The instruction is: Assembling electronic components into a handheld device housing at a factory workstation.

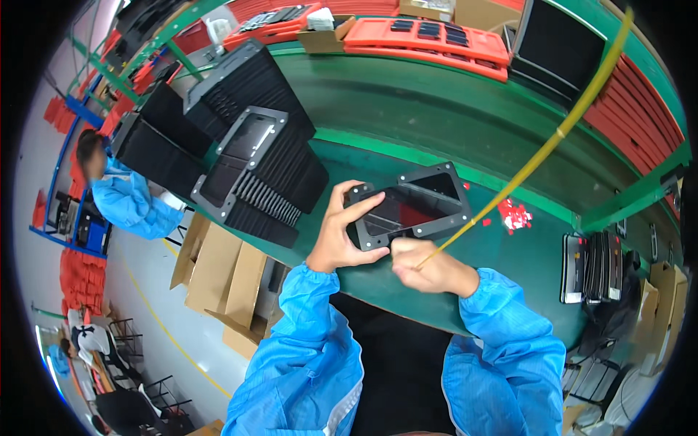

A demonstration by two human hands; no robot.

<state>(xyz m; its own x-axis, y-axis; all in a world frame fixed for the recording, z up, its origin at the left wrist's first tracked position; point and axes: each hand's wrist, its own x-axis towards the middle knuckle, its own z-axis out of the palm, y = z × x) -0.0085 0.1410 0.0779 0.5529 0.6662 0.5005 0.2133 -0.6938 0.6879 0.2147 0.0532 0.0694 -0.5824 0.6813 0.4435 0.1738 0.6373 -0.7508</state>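
My left hand (337,227) grips the left end of a black rectangular frame (460,209) with a dark glossy panel set in it. The fingers lie over its top side, and the thumb is at the near edge. Closed into a fist, my right hand (429,265) is at the frame's near edge; what it holds is hidden. A long yellow cord (542,154) runs from the upper right down to this hand. I cannot tell whether the cord is gripped or passes in front. Small red and white bits (516,216) lie right of the frame.
Tall stacks of black frames (280,174) stand at the left of the green bench (349,280). Dark flat panels (592,267) stand upright at the right. Red trays (429,43) sit on the shelf behind. Open cardboard boxes (225,276) are on the floor; a person (134,196) is beyond.
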